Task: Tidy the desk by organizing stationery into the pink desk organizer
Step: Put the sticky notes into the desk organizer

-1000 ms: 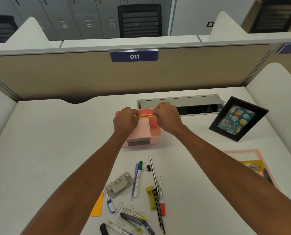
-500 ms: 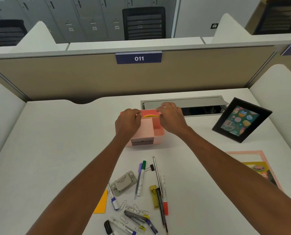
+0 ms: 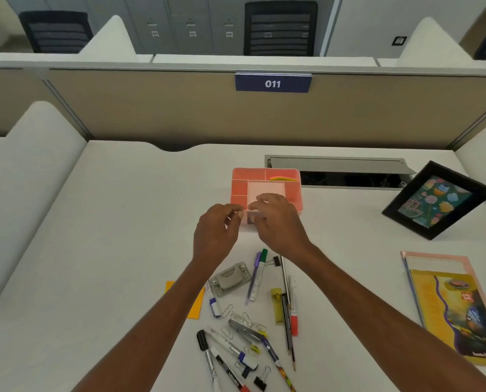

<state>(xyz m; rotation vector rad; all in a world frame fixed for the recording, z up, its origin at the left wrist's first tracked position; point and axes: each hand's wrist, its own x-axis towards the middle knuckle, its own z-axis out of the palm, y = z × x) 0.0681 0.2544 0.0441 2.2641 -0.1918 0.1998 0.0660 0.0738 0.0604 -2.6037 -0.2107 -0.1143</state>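
Note:
The pink desk organizer (image 3: 292, 190) stands mid-desk, with yellow and orange sticky notes (image 3: 283, 179) upright in its back right compartment. My left hand (image 3: 217, 229) hovers at its front left corner, fingers loosely curled and holding nothing. Over the small grey drawer at the organizer's front is my right hand (image 3: 278, 219), also loosely curled and holding nothing. Loose stationery lies nearer me: a grey hole punch (image 3: 230, 278), purple and green pens (image 3: 257, 274), pencils (image 3: 287, 309), paper clips (image 3: 247, 321), markers (image 3: 222, 349) and an orange note (image 3: 195, 306).
A black picture frame (image 3: 437, 199) leans at the right. Notebooks (image 3: 451, 304) are stacked at the right front. An open cable tray (image 3: 338, 171) is set into the desk behind the organizer. A beige partition with the 011 label (image 3: 273, 84) closes off the back.
Both hands let go of the sticky notes in the back compartment and drew back toward me, to the organizer's front. The notes stay in the compartment.

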